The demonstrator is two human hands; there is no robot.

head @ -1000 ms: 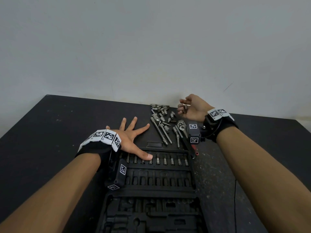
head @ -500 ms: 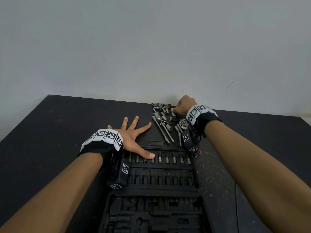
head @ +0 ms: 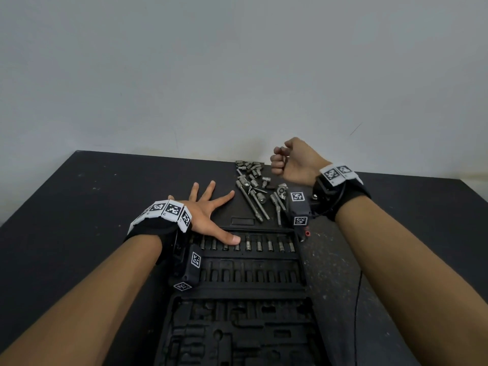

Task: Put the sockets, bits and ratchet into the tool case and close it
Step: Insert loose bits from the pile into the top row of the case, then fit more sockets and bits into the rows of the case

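The black tool case point(head: 245, 289) lies open in front of me, with several sockets seated in its far row point(head: 269, 245). My left hand point(head: 208, 215) lies flat with fingers spread on the case's far edge, thumb on that row. Beyond the case lie loose sockets point(head: 250, 169), long extension bars point(head: 253, 204) and the ratchet head point(head: 282, 191). My right hand point(head: 293, 162) hovers above the pile's right side, fingers curled tight into the palm as if around a small socket; the piece is hidden.
The dark table point(head: 92, 207) ends at a pale wall just behind the pile. Its right side point(head: 332, 260) is speckled with light dust. A thin cable point(head: 357, 294) hangs from my right wrist band.
My right hand dipped into the socket pile half a second ago and has now lifted up and to the right with fingers curled. My left hand has stayed put.
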